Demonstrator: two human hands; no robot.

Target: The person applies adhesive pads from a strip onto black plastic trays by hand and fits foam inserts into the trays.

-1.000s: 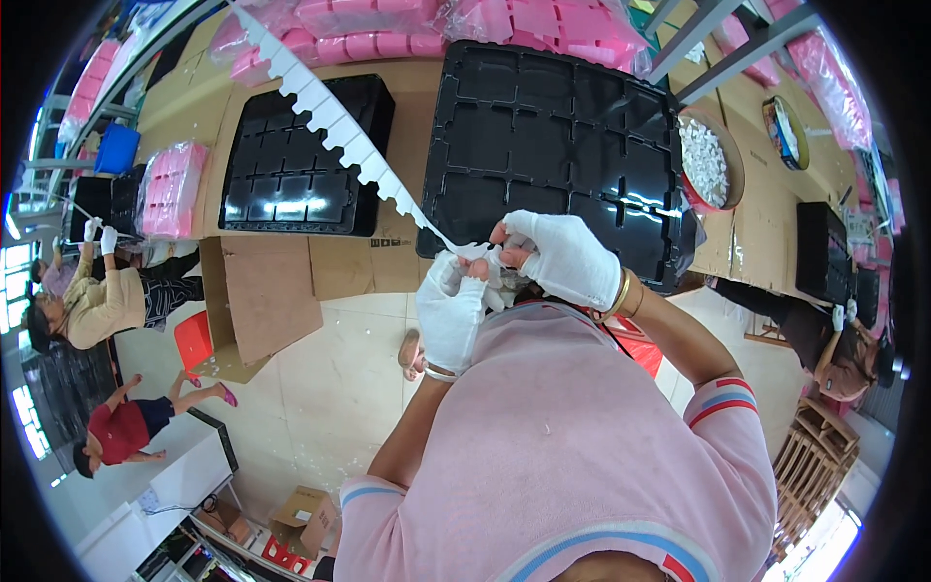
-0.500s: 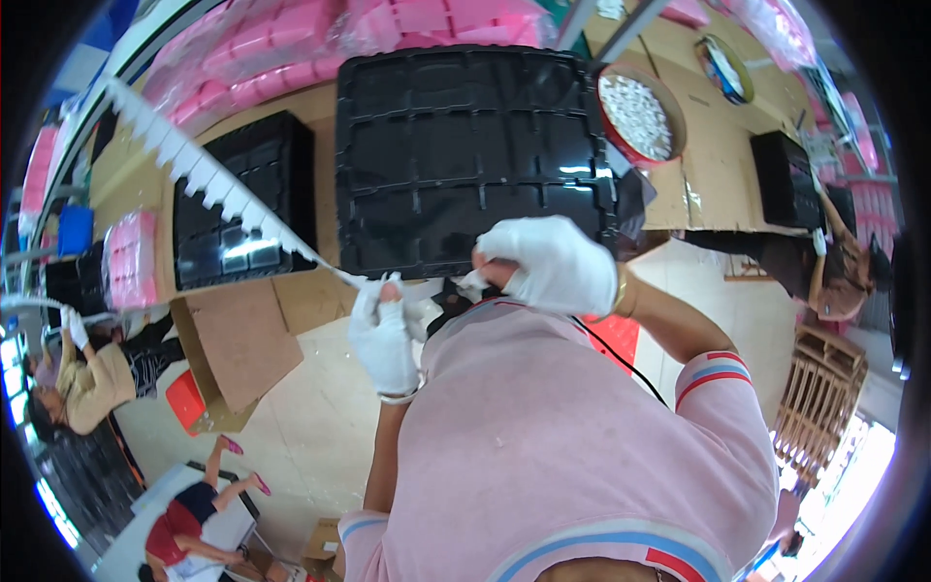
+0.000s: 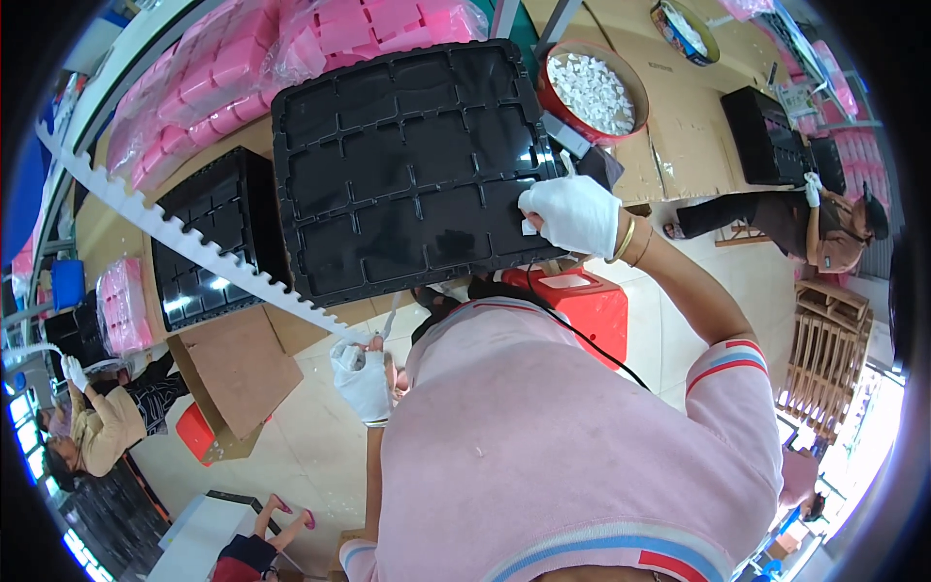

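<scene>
My left hand [image 3: 361,380], in a white glove with bare fingertips, is closed on the end of a long white toothed strip [image 3: 208,254]. The strip slants up to the far left, over a smaller black tray. My right hand [image 3: 579,215], gloved the same way, is over the near right corner of a large black tray [image 3: 407,165] divided by ridges. Between its thumb and fingers shows a small white piece [image 3: 529,228], whose exact shape is too small to tell.
A red tub [image 3: 580,128] of small white pieces stands behind the tray's right corner. Pink packs [image 3: 228,73] in clear wrap line the back. The smaller black tray [image 3: 208,228] sits left, a cardboard box [image 3: 238,354] below it. A red stool [image 3: 592,315] is underneath. Co-workers are at both sides.
My right hand has moved away from my left, up and right onto the tray's corner. My left hand has dropped a little, still holding the strip. The whole view has shifted and tilted.
</scene>
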